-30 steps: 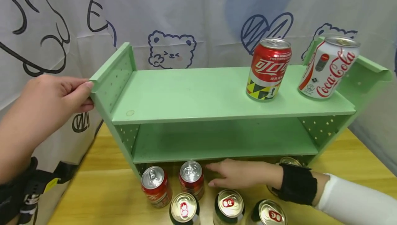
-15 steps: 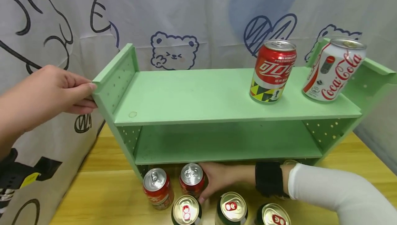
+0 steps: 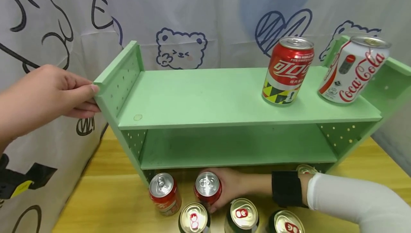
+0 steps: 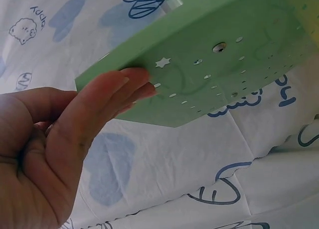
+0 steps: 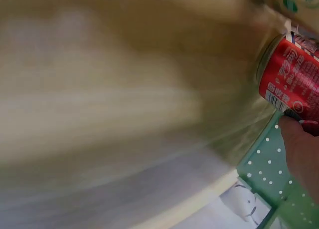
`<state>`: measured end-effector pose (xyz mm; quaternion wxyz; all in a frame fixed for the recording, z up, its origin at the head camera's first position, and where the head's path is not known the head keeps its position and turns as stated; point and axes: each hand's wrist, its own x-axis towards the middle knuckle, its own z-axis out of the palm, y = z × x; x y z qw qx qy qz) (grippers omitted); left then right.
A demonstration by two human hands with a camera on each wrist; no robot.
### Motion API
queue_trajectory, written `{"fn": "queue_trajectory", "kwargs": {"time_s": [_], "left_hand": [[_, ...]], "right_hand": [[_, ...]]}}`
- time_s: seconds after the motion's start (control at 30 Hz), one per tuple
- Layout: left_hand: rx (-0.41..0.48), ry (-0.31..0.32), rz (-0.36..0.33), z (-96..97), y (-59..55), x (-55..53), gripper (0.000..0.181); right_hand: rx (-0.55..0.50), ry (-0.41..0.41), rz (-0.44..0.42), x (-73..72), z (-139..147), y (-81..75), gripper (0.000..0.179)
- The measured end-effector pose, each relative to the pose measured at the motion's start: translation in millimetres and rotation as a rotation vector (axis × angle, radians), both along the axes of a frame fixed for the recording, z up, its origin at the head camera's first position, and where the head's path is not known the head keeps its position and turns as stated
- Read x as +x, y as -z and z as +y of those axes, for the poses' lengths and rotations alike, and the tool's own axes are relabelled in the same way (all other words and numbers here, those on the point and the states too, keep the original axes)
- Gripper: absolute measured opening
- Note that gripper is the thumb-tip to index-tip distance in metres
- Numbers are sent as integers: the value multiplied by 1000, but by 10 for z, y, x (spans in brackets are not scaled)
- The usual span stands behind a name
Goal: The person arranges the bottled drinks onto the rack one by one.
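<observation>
My left hand pinches the upper front corner of the left side panel of a light green two-tier shelf. In the left wrist view, fingers lie against the panel's perforated outer face. Below the lower tier, my right hand grips a red soda can from its right side, thumb toward the front. The right wrist view shows this red can with part of the hand against it. Another red can stands just to its left.
Gold-topped cans stand along the front, close to the right hand; another gold-topped can is partly hidden behind the right arm. On the upper tier are a red can and a white Coca-Cola can. A drawn-on white cloth hangs behind.
My right hand has reached left to the red can and closed round it, and the can has shifted slightly right. My left hand stays on the shelf corner.
</observation>
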<state>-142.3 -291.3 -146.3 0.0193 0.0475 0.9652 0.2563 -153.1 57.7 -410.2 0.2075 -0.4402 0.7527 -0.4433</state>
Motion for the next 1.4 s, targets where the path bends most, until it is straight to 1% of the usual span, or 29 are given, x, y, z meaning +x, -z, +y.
{"fn": "queue_trajectory", "kwargs": {"time_s": [0.13, 0.23, 0.4, 0.5, 0.6, 0.63, 0.7, 0.77, 0.8, 0.87, 0.93, 1.03, 1.07, 1.1, 1.13, 1.23, 1.27, 1.37, 1.4], "left_hand": [[8, -16, 20, 3, -1, 7, 49], [10, -14, 19, 20, 3, 10, 48], [0, -8, 21, 32, -5, 41, 48], [12, -4, 23, 45, -7, 23, 49], [7, -7, 28, 34, -3, 24, 50], [0, -6, 30, 31, 0, 23, 51], [-23, -6, 48, 16, 21, 22, 63], [-42, -6, 58, 17, 29, 26, 63], [-46, -6, 67, 4, 37, 27, 68], [-52, -6, 86, -15, 48, 35, 79], [-49, -4, 81, -8, 43, 35, 70], [-49, -4, 90, -5, 40, 41, 70], [-48, -4, 89, 4, 34, 42, 63], [-45, -2, 86, 11, 29, 42, 57], [-41, -2, 87, 15, 25, 45, 56], [-34, 3, 81, 23, 16, 44, 55], [-28, 6, 75, 29, 11, 41, 51], [-25, 10, 65, 35, 11, 37, 50], [-24, 11, 63, 37, 11, 36, 50]], "right_hand": [[9, 33, 42, 20, 59, -31, 75], [18, 32, 44, 24, 91, -39, 75], [20, 25, -27, 13, 140, -70, 74], [16, 21, -95, 9, 187, -101, 73], [17, -10, -135, -11, 218, -134, 72], [12, -28, -146, -18, 231, -144, 71], [9, -60, -164, -24, 258, -172, 71], [11, -87, -178, -25, 285, -201, 71], [12, -96, -190, -22, 297, -217, 72], [20, -104, -187, -13, 323, -257, 73], [13, -102, -188, -1, 355, -317, 74], [-19, -120, -184, 9, 416, -463, 74], [-30, -134, -183, 11, 437, -529, 74], [-36, -147, -189, 16, 457, -603, 74], [-37, -165, -183, 22, 474, -681, 73], [-31, -226, -136, 46, 513, -932, 72], [-22, -237, -115, 60, 523, -1018, 71], [-5, -249, -86, 109, 545, -1262, 70], [-4, -247, -92, 126, 548, -1339, 70]]}}
